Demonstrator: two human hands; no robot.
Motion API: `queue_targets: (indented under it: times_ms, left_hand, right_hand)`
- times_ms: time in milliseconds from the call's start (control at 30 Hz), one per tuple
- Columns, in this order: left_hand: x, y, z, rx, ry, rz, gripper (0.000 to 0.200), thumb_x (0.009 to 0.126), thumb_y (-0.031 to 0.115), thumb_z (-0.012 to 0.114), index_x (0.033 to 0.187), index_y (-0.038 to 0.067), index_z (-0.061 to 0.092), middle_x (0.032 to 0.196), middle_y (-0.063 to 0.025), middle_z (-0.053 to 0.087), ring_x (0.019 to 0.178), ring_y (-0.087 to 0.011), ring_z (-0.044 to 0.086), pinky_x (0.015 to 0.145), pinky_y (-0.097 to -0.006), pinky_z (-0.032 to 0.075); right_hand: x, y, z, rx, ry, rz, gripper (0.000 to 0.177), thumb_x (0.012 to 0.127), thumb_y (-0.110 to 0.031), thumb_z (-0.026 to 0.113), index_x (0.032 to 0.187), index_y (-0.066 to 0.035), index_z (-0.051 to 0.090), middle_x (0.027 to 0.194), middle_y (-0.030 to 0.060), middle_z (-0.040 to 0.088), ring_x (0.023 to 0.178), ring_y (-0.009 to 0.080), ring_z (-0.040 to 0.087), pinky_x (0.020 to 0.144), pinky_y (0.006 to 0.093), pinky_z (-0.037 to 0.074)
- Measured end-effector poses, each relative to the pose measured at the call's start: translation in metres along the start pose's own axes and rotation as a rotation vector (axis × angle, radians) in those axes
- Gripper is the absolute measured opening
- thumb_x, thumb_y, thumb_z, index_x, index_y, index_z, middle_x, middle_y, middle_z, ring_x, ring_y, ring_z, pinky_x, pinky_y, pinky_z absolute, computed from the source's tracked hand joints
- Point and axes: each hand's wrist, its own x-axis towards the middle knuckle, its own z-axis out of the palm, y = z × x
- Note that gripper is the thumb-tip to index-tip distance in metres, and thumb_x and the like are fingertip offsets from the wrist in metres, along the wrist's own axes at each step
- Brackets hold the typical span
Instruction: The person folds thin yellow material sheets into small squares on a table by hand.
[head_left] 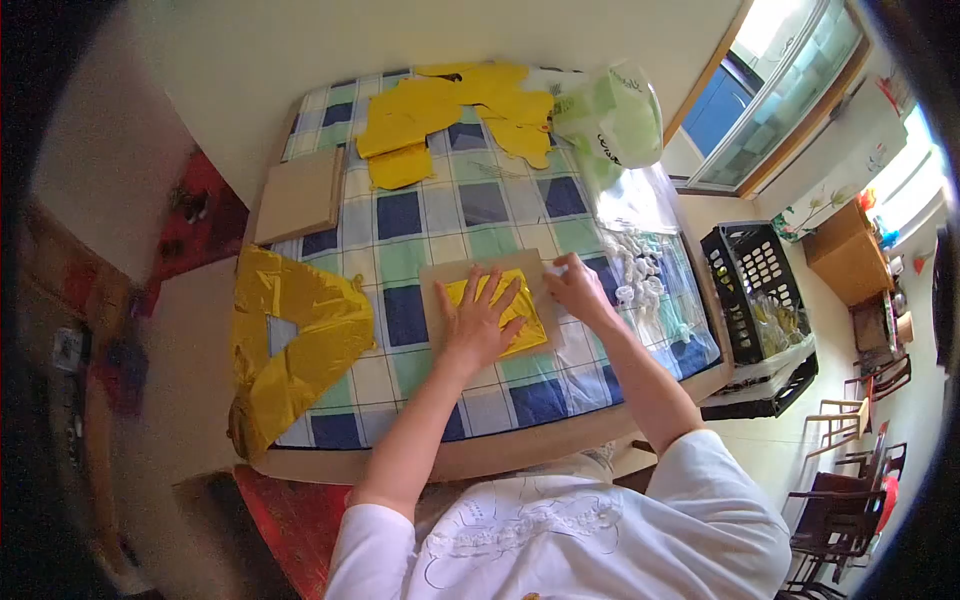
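My left hand (482, 318) lies flat with its fingers spread over a folded piece of shiny yellow foil (527, 335). Under the foil is a square brown cardboard sheet (435, 290). My right hand (582, 291) is closed, with its fingertips just past the cardboard's right edge. What those fingers grip, if anything, is too small to make out. At the left corner hangs a large gold foil shape (300, 372) with an opening in it, like a flattened foil balloon.
Cardboard sheets (298, 195) lie at the table's left on a checked cloth (405, 375). More yellow foil pieces (410, 112) are spread along the back. A green-white plastic bag (610, 120) and small white bundles (640, 270) lie right. Black crates (745, 270) stand beside the table.
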Motion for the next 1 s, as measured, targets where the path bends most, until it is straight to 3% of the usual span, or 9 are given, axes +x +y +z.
queue_targets:
  times_ms: [33, 100, 200, 400, 500, 600, 733, 833, 1000]
  left_hand:
    - [0.0, 0.0, 0.0, -0.001, -0.006, -0.004, 0.061, 0.092, 0.054, 0.043, 0.146, 0.028, 0.031, 0.153, -0.0032, 0.026, 0.142, -0.0282, 0.02, 0.103, -0.0744, 0.01]
    - [0.001, 0.0, -0.004, 0.005, -0.019, 0.001, 0.065, 0.091, 0.054, 0.044, 0.148, 0.026, 0.028, 0.153, -0.0032, 0.026, 0.142, -0.0283, 0.02, 0.103, -0.0745, 0.01]
    - [0.003, 0.001, -0.006, -0.019, -0.03, -0.021, 0.071, 0.091, 0.056, 0.045, 0.15, 0.024, 0.021, 0.154, -0.0045, 0.024, 0.142, -0.0284, 0.019, 0.103, -0.0743, 0.009]
    - [0.0, 0.002, -0.024, -0.087, -0.048, -0.049, 0.071, 0.093, 0.056, 0.04, 0.151, 0.021, 0.015, 0.156, -0.0083, 0.018, 0.144, -0.0288, 0.017, 0.106, -0.07, 0.011]
    - [0.021, -0.02, -0.017, -0.578, 0.156, -0.118, 0.064, 0.095, 0.055, 0.038, 0.148, 0.021, 0.027, 0.156, -0.008, 0.019, 0.144, -0.0281, 0.016, 0.108, -0.0674, 0.012]
    - [0.071, -0.063, -0.021, -0.574, 0.238, 0.013, 0.057, 0.098, 0.049, 0.036, 0.147, 0.02, 0.03, 0.156, -0.0077, 0.019, 0.144, -0.0274, 0.013, 0.112, -0.0609, 0.013]
    - [0.112, -0.082, -0.033, -0.15, -0.058, -0.089, 0.05, 0.101, 0.04, 0.033, 0.146, 0.019, 0.034, 0.157, -0.0084, 0.016, 0.145, -0.0269, 0.012, 0.112, -0.059, 0.016]
    - [0.109, -0.095, -0.009, -0.099, -0.082, -0.145, 0.045, 0.098, 0.033, 0.041, 0.14, 0.016, 0.041, 0.15, -0.01, 0.032, 0.14, -0.0276, 0.024, 0.109, -0.0618, 0.019]
    - [0.028, -0.034, -0.022, 0.146, 0.058, 0.005, 0.033, 0.085, 0.024, 0.058, 0.114, 0.009, 0.061, 0.113, -0.0109, 0.059, 0.11, -0.028, 0.052, 0.101, -0.0625, 0.03]
  right_hand:
    - [-0.01, 0.005, -0.003, 0.093, -0.057, 0.053, 0.033, 0.083, -0.025, 0.066, 0.102, 0.001, 0.059, 0.093, 0.0219, 0.066, 0.092, 0.0359, 0.065, 0.076, 0.0394, 0.052]
    - [-0.008, 0.005, -0.009, 0.192, -0.284, 0.184, 0.036, 0.084, -0.027, 0.068, 0.108, 0.0, 0.062, 0.09, 0.0137, 0.069, 0.082, 0.0222, 0.066, 0.074, 0.0337, 0.052]
    - [-0.018, -0.007, -0.008, 0.466, -0.431, 0.088, 0.043, 0.08, -0.023, 0.074, 0.115, 0.0, 0.062, 0.094, 0.0049, 0.068, 0.082, 0.0113, 0.06, 0.074, 0.0293, 0.05]
    - [-0.033, -0.025, 0.014, 0.587, -0.272, 0.132, 0.036, 0.077, -0.004, 0.073, 0.11, 0.003, 0.062, 0.098, 0.0074, 0.068, 0.084, 0.0141, 0.062, 0.076, 0.0294, 0.051]
    - [-0.041, -0.034, -0.001, 0.701, -0.235, 0.194, 0.037, 0.076, -0.001, 0.073, 0.11, 0.004, 0.061, 0.098, 0.0082, 0.068, 0.084, 0.0153, 0.063, 0.076, 0.0302, 0.052]
    - [-0.049, -0.017, -0.014, 0.719, -0.208, 0.212, 0.037, 0.075, 0.001, 0.073, 0.11, 0.004, 0.061, 0.097, 0.0086, 0.068, 0.083, 0.0162, 0.064, 0.075, 0.03, 0.053]
    - [-0.067, 0.002, -0.038, 0.771, -0.189, 0.201, 0.037, 0.075, 0.0, 0.074, 0.109, 0.004, 0.061, 0.096, 0.0081, 0.068, 0.082, 0.0155, 0.064, 0.072, 0.0297, 0.053]
    - [-0.077, 0.025, -0.055, 0.77, -0.139, 0.25, 0.037, 0.075, -0.001, 0.075, 0.108, 0.004, 0.061, 0.095, 0.008, 0.068, 0.081, 0.0146, 0.064, 0.072, 0.0305, 0.053]
    - [-0.104, 0.04, -0.087, 0.832, -0.119, 0.278, 0.038, 0.075, -0.003, 0.076, 0.11, 0.004, 0.061, 0.098, 0.0078, 0.068, 0.082, 0.0153, 0.065, 0.074, 0.0299, 0.052]
